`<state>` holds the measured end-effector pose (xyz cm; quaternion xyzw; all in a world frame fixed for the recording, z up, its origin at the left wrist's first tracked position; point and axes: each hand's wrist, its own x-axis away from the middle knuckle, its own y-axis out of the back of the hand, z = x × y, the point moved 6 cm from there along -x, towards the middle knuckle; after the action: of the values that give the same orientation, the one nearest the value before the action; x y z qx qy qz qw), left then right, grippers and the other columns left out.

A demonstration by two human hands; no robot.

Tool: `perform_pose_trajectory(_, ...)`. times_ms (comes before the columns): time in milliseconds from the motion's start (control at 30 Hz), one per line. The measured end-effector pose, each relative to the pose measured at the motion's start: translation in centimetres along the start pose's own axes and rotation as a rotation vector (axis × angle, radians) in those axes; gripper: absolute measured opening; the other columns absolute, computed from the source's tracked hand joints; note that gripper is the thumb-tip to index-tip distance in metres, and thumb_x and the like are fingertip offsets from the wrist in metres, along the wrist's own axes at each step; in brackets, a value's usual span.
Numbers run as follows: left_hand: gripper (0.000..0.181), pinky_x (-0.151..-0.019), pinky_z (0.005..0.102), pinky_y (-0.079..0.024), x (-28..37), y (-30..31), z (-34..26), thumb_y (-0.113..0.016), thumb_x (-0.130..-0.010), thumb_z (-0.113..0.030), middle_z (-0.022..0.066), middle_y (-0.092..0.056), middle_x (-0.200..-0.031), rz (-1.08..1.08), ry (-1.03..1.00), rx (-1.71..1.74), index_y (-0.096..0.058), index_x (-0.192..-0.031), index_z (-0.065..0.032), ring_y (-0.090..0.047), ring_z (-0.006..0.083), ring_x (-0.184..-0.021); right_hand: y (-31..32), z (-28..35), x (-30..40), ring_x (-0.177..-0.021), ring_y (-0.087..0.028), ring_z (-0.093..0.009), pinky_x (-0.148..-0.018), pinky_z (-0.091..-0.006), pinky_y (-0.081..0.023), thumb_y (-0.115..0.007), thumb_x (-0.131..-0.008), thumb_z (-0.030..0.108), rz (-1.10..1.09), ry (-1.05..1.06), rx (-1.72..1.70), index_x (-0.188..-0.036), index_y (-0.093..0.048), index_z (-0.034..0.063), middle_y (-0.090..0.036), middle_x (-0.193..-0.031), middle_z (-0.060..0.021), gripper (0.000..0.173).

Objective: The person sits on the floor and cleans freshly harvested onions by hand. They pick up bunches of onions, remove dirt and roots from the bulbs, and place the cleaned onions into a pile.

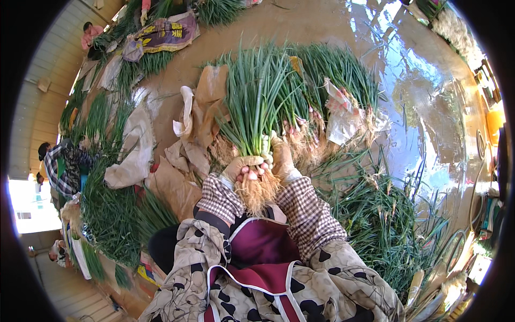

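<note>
Both of my gloved hands grip one bunch of green onions [257,100] in front of my lap. My left hand [239,167] wraps the stems just above the pinkish bulbs [252,174], and the tan roots [255,195] hang towards me. On the other side of the bunch, my right hand [279,157] closes around the stems, fingers facing left. The green leaves point away from me. Just beyond lie more green onions [334,64] in a row on the floor, bulbs and roots towards me.
Cut leaves [378,225] are heaped at my right and another leafy heap [108,213] at my left. Brown sacking [173,185] and a pale sack [134,149] lie at left. A person in a plaid top [62,169] sits far left. Wet floor [434,120] shines at right.
</note>
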<state>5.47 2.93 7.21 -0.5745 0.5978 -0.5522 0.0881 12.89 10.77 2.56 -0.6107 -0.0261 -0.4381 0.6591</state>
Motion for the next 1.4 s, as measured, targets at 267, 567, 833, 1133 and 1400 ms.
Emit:
perform_pose_trajectory(267,0.022,-0.046,0.0204,-0.046,-2.1,-7.3,-1.3,-0.065,-0.088,-0.015,0.0076,-0.063,-0.09,0.048,-0.143,-0.432,-0.06,-0.106,-0.0029,-0.055,0.0065,-0.057,-0.1,7.6,4.7,-0.059,-0.056,-0.011,-0.053,-0.0256,-0.052,-0.046,-0.101,0.018,-0.14,0.397,0.281,-0.112,-0.059,-0.0026,-0.065,-0.08,-0.0063,0.027)
perform_pose_trajectory(567,0.024,-0.038,0.0166,-0.041,1.1,-19.1,-1.7,-0.068,-0.084,-0.016,0.0064,-0.065,-0.081,0.094,-0.272,-0.851,-0.062,-0.102,-0.0022,-0.057,0.0058,-0.051,16.3,24.5,18.0,-0.095,-0.058,-0.021,-0.076,-0.0326,-0.053,-0.07,-0.083,0.022,-0.181,1.028,-0.708,-0.117,-0.053,0.0024,-0.059,-0.107,-0.0076,0.042)
perform_pose_trajectory(833,0.02,-0.033,0.0192,-0.038,2.4,-22.8,-3.8,-0.066,-0.085,-0.017,0.0097,-0.068,-0.075,-0.027,-0.457,-1.074,-0.063,-0.097,-0.0014,-0.066,0.0138,-0.053,-8.3,19.7,29.4,-0.076,-0.049,-0.008,-0.067,-0.0218,-0.042,-0.062,-0.091,0.017,-0.079,0.889,0.545,-0.106,-0.069,0.0076,-0.063,-0.091,0.0022,0.019)
perform_pose_trajectory(1133,0.015,-0.032,0.0224,-0.036,5.6,-24.1,-6.0,-0.065,-0.086,-0.015,0.0056,-0.065,-0.067,-0.139,-0.498,-1.222,-0.063,-0.093,-0.0011,-0.063,0.0136,-0.047,-21.2,16.3,31.4,-0.101,-0.059,-0.032,-0.085,-0.0416,-0.049,-0.073,-0.078,0.018,-0.507,1.376,2.158,-0.111,-0.068,0.0172,-0.06,-0.103,-0.0145,0.034)
perform_pose_trajectory(1400,0.021,-0.036,0.0312,-0.045,6.1,-20.3,-6.5,-0.065,-0.084,-0.018,0.0108,-0.062,-0.066,-0.249,-0.478,-1.236,-0.064,-0.09,0.0022,-0.06,0.02,-0.045,-21.8,12.8,26.8,-0.106,-0.052,-0.024,-0.089,-0.0409,-0.041,-0.074,-0.074,0.033,-0.49,1.233,2.689,-0.098,-0.071,0.0225,-0.056,-0.109,-0.0049,0.026)
